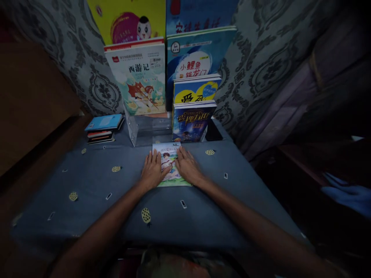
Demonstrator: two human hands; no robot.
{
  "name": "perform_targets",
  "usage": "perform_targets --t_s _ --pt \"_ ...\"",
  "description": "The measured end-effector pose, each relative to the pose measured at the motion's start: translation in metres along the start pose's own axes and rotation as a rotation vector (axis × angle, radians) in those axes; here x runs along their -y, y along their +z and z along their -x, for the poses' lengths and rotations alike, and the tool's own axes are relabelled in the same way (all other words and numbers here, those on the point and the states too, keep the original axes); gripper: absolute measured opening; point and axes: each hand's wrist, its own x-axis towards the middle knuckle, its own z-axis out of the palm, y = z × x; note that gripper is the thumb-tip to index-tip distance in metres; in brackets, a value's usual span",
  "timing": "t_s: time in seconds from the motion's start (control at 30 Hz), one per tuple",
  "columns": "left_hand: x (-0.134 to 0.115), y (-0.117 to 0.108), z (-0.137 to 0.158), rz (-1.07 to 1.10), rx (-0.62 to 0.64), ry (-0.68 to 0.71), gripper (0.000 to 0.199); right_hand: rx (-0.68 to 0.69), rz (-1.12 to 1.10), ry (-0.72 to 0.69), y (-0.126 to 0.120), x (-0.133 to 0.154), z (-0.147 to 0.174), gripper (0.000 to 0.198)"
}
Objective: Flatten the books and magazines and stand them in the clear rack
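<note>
A thin picture-covered book (171,178) lies flat on the table in front of a clear display stand (150,129). On its left edge rests my left hand (153,168), fingers stretched out and thumb across the cover. My right hand (188,164) lies flat over the right edge of the same book, its fingers extended. Neither hand is wrapped round anything. Just behind the book, a dark blue book (189,123) stands upright on the stand's right side. A white and green book (142,83) leans upright on the stand's left.
A small stack of books (104,125) sits at the table's back left. Taller books, one yellow (104,17) and one teal (220,46), stand at the back. A flat black object (213,130) lies behind the stand's right. Patterned wallpaper (98,81) backs the table (95,181).
</note>
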Motion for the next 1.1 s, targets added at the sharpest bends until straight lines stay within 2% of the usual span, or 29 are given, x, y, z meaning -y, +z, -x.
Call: perform_targets --t_s 0.3,0.5,0.7,0.83,0.97,1.1 --pt "0.008 0.002 -0.001 0.065 -0.022 0.026 0.076 -0.118 -0.09 -0.073 0.0 -0.001 0.016 0.051" --pt "0.018 -0.018 -0.005 0.142 -0.07 0.036 0.058 -0.027 -0.08 -0.05 -0.018 0.024 0.05 0.046" --pt "0.024 -0.033 -0.011 0.155 -0.028 0.114 0.047 0.053 -0.201 -0.193 -0.036 0.049 0.086 0.039" --pt "0.024 -0.033 -0.01 0.105 -0.021 0.17 0.05 0.04 -0.313 -0.113 -0.046 0.036 0.066 0.035" --pt "0.024 -0.033 -0.009 0.119 0.029 0.169 0.056 -0.174 -0.266 -0.098 -0.044 0.005 0.028 0.035" --pt "0.018 -0.038 -0.012 0.229 0.094 0.263 0.058 -0.155 -0.359 -0.046 -0.03 -0.016 0.015 0.036"
